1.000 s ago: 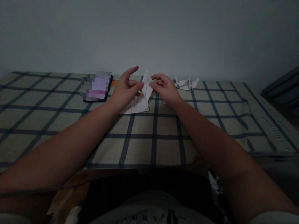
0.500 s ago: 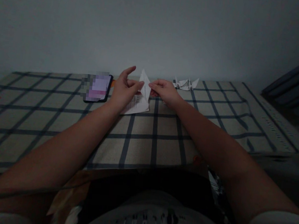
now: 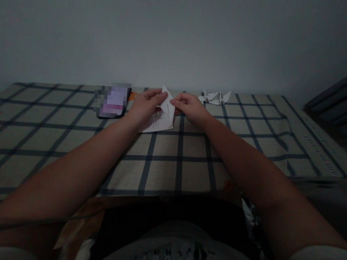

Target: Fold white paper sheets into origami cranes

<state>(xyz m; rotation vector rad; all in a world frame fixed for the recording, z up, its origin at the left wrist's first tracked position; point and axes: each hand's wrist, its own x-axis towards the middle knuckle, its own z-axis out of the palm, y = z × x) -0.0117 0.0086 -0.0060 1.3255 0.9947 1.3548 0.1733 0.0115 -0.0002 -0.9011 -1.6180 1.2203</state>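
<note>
A small folded white paper figure (image 3: 169, 104) is held between both hands above the checked tablecloth. My left hand (image 3: 145, 106) pinches its left side with the fingers curled over the top. My right hand (image 3: 190, 107) pinches its right side, fingers closed. Under the hands lies a flat printed white sheet (image 3: 159, 124).
A phone (image 3: 112, 102) with a lit screen lies left of the hands. Finished white paper cranes (image 3: 215, 97) stand at the back right. The checked tablecloth (image 3: 176, 162) covers the table up to a plain wall. Dark furniture (image 3: 343, 100) stands at far right.
My left index finger, raised before, has come down onto the paper figure. Both hands have lowered a little and the figure has tilted to the right.
</note>
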